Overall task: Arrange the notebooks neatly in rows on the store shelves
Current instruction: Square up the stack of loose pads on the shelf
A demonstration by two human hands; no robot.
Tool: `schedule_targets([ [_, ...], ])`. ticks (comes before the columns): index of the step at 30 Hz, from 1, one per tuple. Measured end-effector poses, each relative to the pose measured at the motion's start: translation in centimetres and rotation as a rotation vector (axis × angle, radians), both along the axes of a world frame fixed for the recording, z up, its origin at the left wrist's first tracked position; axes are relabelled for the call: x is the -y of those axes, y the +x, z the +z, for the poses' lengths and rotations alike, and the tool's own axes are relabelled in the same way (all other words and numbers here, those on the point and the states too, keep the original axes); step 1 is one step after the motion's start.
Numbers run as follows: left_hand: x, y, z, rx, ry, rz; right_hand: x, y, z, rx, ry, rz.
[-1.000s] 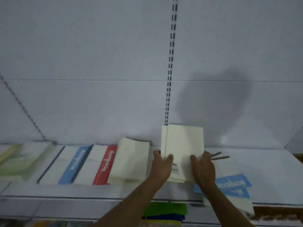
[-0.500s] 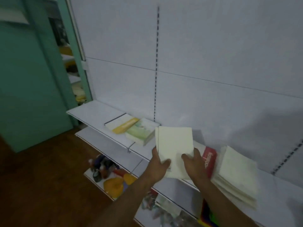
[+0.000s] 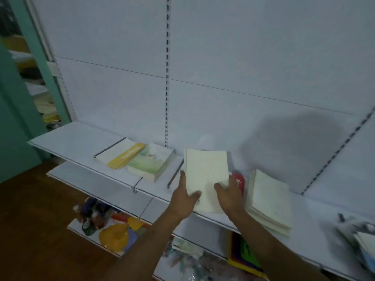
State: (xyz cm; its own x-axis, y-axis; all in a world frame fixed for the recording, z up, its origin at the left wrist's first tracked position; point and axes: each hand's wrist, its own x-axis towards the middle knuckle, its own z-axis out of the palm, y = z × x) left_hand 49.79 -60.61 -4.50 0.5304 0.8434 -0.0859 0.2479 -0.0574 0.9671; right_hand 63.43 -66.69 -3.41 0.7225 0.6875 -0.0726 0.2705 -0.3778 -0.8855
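While both hands (image 3: 183,196) still hold it, cream notebook stack (image 3: 206,175) sits lower.

Held cream notebooks (image 3: 206,175) hide most of the red notebook (image 3: 239,182).

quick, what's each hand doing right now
Left hand: grips the cream notebook by its left edge.
Right hand: grips the same notebook's right edge.

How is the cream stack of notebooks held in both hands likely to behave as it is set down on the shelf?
The cream stack is probably fairly stiff: it stays flat though the left hand and right hand grip only its near end. It looks light, held by fingers alone. Being loose thin books, it may fan out like the splayed pile beside it.
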Motion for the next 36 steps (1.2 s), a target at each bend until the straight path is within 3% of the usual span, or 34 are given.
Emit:
schedule_targets([
  [8,1.9,16.0,-0.5,-0.149,0.07,-0.199,5.5,13.7,-1.2,0.023,-0.054,-0.32],
  [13,3.2,21.4,-2.3,-0.276,0.159,-0.263,7.0,18.5,-3.6,0.054,-0.188,-0.329],
  [19,2.5,22.3,-4.0,-0.427,0.241,-0.313,7.1,19.4,-6.0,0.191,-0.477,-0.293],
  [36,0.8,21.9,-3.6,-0.547,0.461,-0.463,6.0,17.4,-6.0,0.061,-0.456,-0.531],
])
